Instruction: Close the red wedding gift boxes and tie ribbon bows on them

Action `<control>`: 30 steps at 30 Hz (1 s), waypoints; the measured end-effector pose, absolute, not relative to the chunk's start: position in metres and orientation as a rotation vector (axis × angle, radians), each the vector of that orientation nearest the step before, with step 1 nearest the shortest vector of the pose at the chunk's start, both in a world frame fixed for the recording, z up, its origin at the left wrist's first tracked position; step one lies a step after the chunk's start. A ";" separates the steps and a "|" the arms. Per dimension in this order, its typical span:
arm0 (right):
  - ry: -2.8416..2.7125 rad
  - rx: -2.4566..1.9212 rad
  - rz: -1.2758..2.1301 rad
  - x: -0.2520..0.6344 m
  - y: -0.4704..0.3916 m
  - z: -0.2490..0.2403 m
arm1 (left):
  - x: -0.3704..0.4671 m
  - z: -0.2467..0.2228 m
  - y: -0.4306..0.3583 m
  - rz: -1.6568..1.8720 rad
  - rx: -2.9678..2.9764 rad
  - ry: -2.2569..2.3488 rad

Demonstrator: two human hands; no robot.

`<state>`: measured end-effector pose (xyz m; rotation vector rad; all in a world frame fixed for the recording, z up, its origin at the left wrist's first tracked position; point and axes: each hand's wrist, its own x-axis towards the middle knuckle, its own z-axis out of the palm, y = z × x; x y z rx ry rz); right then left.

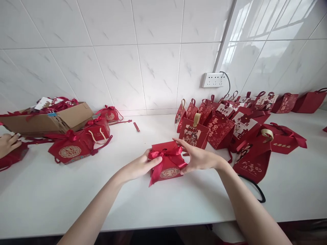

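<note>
A red gift box point(171, 164) with a satin ribbon bow and a round gold emblem is on the white table in front of me. My left hand point(143, 166) grips its left side, the thumb pressed on the ribbon. Around the right side curves my right hand point(198, 156), its forefinger along the top edge and its thumb by the lower right corner. Part of that hand's other fingers is hidden behind the box. Just behind it stands a red gift bag point(195, 134) with a gold loop and a printed picture.
Many red gift bags point(221, 131) crowd the right side. At left are a cardboard box point(68, 115) heaped with red pieces and a red bow-tied box point(74, 148). Another person's hand point(9, 144) rests at the far left. A power strip point(214, 80) is on the tiled wall.
</note>
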<state>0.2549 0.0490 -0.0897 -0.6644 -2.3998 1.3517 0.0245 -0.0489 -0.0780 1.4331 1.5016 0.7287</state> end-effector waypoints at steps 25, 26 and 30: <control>-2.093 -0.368 1.421 0.252 0.052 -0.092 | 0.051 -0.104 -0.001 1.522 1.274 1.232; -2.014 -0.363 1.493 0.253 0.052 -0.091 | 0.051 -0.105 0.001 1.528 1.256 1.237; -1.788 -0.435 1.423 0.243 0.051 -0.093 | 0.049 -0.107 0.004 1.567 1.184 1.202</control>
